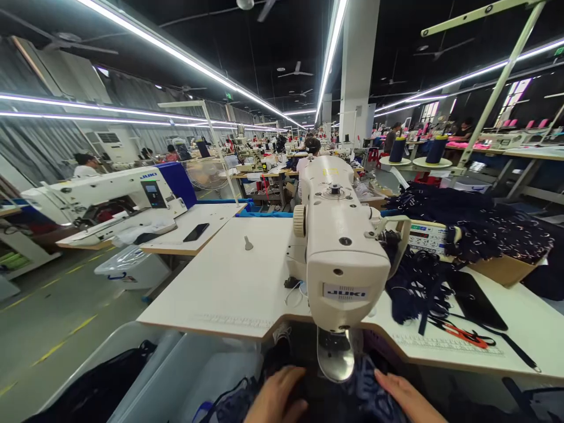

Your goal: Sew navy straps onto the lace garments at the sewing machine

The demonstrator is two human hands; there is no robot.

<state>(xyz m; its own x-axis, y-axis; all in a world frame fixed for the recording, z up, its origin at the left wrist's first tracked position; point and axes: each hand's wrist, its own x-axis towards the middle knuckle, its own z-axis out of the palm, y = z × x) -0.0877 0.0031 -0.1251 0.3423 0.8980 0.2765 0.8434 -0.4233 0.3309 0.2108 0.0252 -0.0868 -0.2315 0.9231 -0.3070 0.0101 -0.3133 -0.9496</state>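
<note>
While navy patterned cloth [372,393] sits below a sewing machine [343,252], left hand [275,396] and right hand [405,396] flank it

As the machine's white head juts over the near edge of the desk [229,282], the cloth sits just below and beside its shiny rounded metal plate [337,358]. The right hand pinches the cloth near its upper edge. The left hand is bent on the other side of the plate, thumb and fingers apart, near dark material; whether it grips any of that, I cannot tell.

Right of the machine, a control panel [426,237] stands by a tangle of navy straps [403,299], with a bigger dark heap [476,217] behind on a cardboard box [506,270]. A flat black device [478,299] lies nearer, just beyond orange-handled scissors [469,336]. Farther back rise 2 dark thread cones [398,151].

To the left, a phone [196,232] lies by a 2nd white machine [110,191]; a pale plastic bin [220,376] stands below the desk
</note>
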